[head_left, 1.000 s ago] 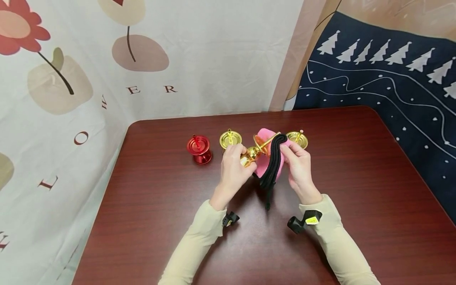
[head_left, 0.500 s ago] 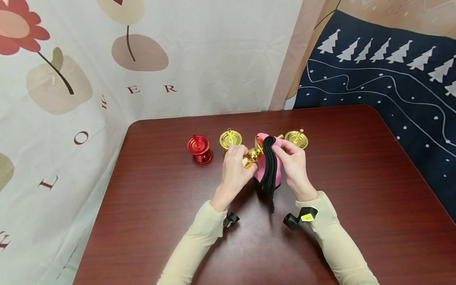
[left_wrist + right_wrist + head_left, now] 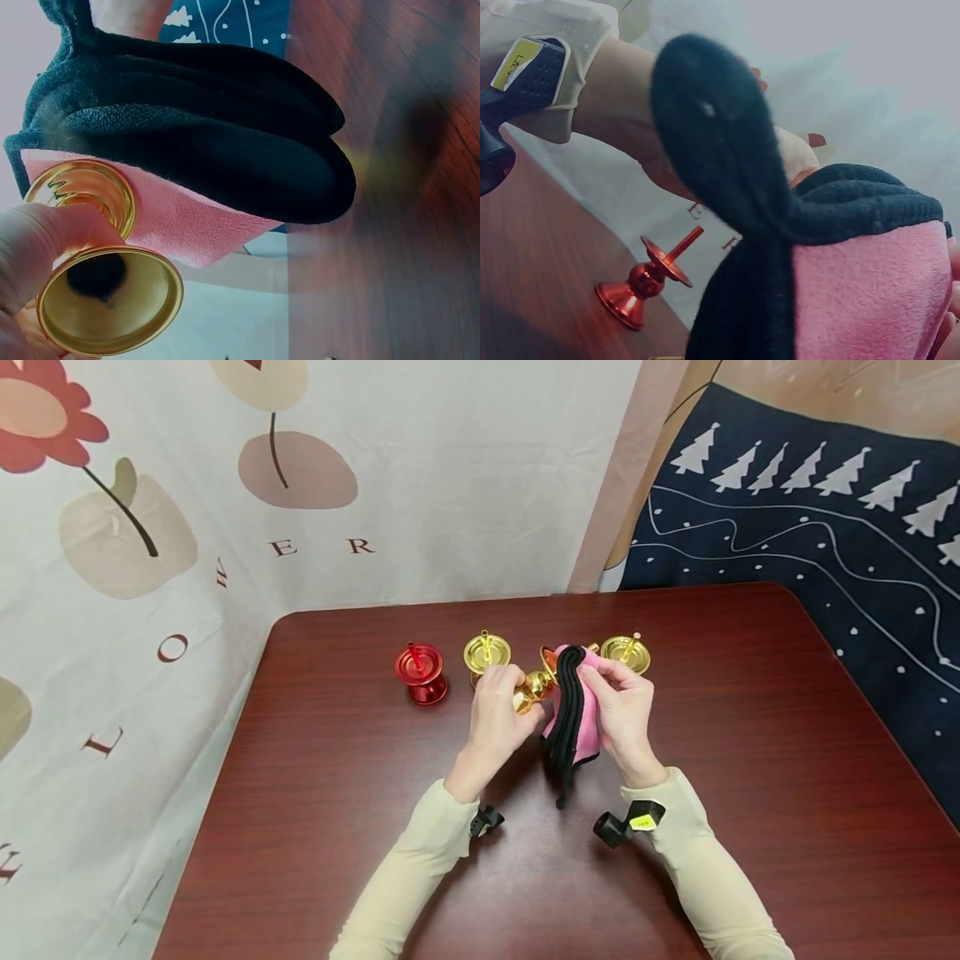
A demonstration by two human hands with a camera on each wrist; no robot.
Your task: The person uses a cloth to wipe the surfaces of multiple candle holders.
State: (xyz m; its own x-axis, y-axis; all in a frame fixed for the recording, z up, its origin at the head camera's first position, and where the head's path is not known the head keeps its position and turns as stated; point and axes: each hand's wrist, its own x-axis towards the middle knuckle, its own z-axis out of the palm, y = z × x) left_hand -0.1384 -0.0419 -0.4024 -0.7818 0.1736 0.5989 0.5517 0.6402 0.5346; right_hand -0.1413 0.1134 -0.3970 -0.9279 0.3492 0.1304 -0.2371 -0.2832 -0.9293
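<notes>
Candlestick [image 3: 534, 689] of bright gold finish is held tilted over the middle of the table [image 3: 375, 827], hollow foot toward the left wrist camera and stem running behind a pink cloth [image 3: 588, 735] with black edging. From my station I find the left hand [image 3: 493, 718] closed on it low down, thumb and fingers gripping near the foot. The right hand [image 3: 628, 710] pinches the upper part of the cloth between thumb and fingers; I cannot tell how firmly. A red candlestick [image 3: 427, 681] and a second gold candlestick [image 3: 487, 654] stand to the left, a third gold candlestick [image 3: 626, 653] just beyond the right hand. I judge the held piece to be rigid and fairly light, its foot being hollow, and its polished surface liable to slip under loose fingers. I would take hold at the narrow waist above the foot, and keep force off the thin stem and dish rim, which I rate the likeliest parts to bend. I assess the cloth as soft, light and floppy, with black folds hanging loose; a pinch through several layers near the edging should hold it best.
</notes>
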